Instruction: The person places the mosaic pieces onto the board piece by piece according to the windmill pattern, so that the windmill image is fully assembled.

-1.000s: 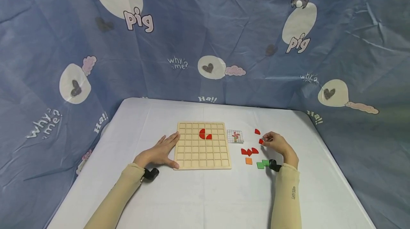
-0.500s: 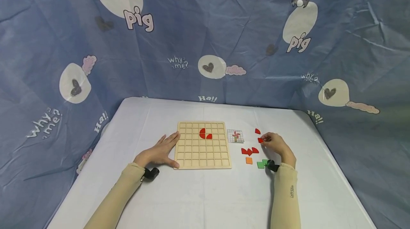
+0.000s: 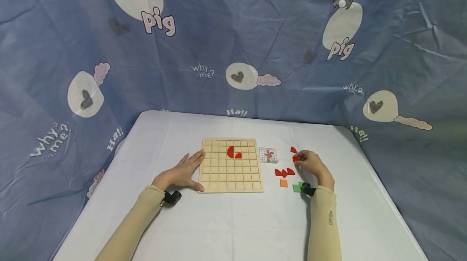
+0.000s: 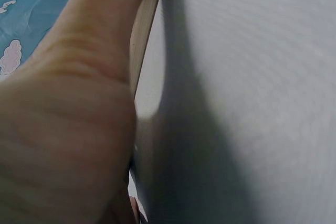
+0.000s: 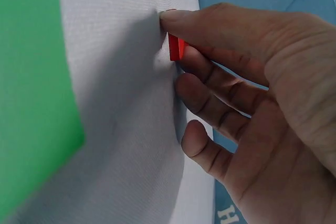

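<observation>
My left hand [image 3: 179,174] rests against the left edge of a square wooden grid board [image 3: 224,178], fingers and thumb spread. Three red pieces sit in cells in the upper middle of the board: quarter-round pieces [image 3: 230,154] and a smaller-looking red piece [image 3: 238,155] beside them. To the right of the board, my right hand [image 3: 315,164] pinches a small red tile [image 5: 175,48] between thumb and index finger, close over the table. Its other fingers are loosely bent in the right wrist view. A quarter-round red piece [image 3: 293,149] lies just beyond these fingertips.
A small pattern card [image 3: 263,158] with a printed pinwheel-like figure lies right of the board. Nearer are several red pieces [image 3: 284,173], an orange square [image 3: 283,183] and green squares [image 3: 296,188], partly under the right wrist camera. A blue printed cloth [image 3: 204,99] hangs behind the table.
My right hand has shifted slightly left, its fingers closing further over the red tile, which moved a little left and away. The left hand and board have stayed still.
</observation>
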Demonstrator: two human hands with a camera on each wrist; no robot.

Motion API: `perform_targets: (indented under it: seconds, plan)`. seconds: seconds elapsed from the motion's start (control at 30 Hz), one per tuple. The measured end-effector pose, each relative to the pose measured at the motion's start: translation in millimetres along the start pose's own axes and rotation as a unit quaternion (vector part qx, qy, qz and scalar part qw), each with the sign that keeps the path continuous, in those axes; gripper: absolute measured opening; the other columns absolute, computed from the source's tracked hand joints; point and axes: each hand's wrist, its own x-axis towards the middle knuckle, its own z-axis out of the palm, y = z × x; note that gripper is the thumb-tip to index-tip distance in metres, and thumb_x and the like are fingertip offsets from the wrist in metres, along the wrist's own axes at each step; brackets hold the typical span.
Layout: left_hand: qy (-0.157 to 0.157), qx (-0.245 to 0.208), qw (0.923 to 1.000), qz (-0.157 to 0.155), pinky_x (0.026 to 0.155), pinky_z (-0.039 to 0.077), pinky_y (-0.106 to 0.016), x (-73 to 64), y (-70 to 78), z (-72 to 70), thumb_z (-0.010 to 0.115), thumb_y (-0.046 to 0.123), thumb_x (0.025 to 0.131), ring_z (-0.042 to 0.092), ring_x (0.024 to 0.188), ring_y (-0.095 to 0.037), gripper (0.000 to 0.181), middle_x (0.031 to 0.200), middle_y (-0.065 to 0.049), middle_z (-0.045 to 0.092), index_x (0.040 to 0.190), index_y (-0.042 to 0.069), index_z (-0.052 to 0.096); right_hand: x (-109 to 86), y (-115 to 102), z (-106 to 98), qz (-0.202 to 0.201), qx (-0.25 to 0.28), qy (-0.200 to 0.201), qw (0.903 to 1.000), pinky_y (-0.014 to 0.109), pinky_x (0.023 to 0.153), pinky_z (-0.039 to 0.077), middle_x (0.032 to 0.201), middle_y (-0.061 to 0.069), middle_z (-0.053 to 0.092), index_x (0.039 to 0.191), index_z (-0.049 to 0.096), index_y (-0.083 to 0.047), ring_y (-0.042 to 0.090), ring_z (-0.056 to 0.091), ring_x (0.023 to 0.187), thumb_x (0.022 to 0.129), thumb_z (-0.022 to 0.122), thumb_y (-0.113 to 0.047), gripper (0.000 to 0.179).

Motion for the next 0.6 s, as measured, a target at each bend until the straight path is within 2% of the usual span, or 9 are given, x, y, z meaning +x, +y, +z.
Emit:
perform_targets:
  seconds: [0.23, 0.6]
  plan:
    - [0.000, -0.003, 1.0000, 0.000, 0.122, -0.002, -0.053, 0.7, -0.6, 0.0, 0.075, 0.068, 0.063, 0.005, 0.151, -0.033, 0.132, 0.163, -0.015, 0.001, 0.154, 0.000, 0.007, 2.2, -0.5, 1.3, -0.001, -0.013, 0.021, 0.9997, 0.029, 0.072, 0.047, 0.096, 0.011, 0.064, 0.106, 0.066, -0.004, 0.021, 0.056, 0.084, 0.084, 0.072, -0.017, 0.026]
    - [-0.006, -0.006, 0.9999, -0.007, 0.122, -0.003, -0.052, 1.4, -2.7, 0.6, 0.075, 0.068, 0.063, 0.003, 0.151, -0.031, 0.134, 0.163, -0.013, -0.001, 0.155, 0.002, 0.004, 0.3, -0.1, 2.5, 0.030, 0.002, 0.031, 0.9990, 0.033, 0.078, 0.048, 0.103, 0.013, 0.063, 0.109, 0.062, -0.004, 0.025, 0.055, 0.091, 0.086, 0.069, -0.022, 0.030]
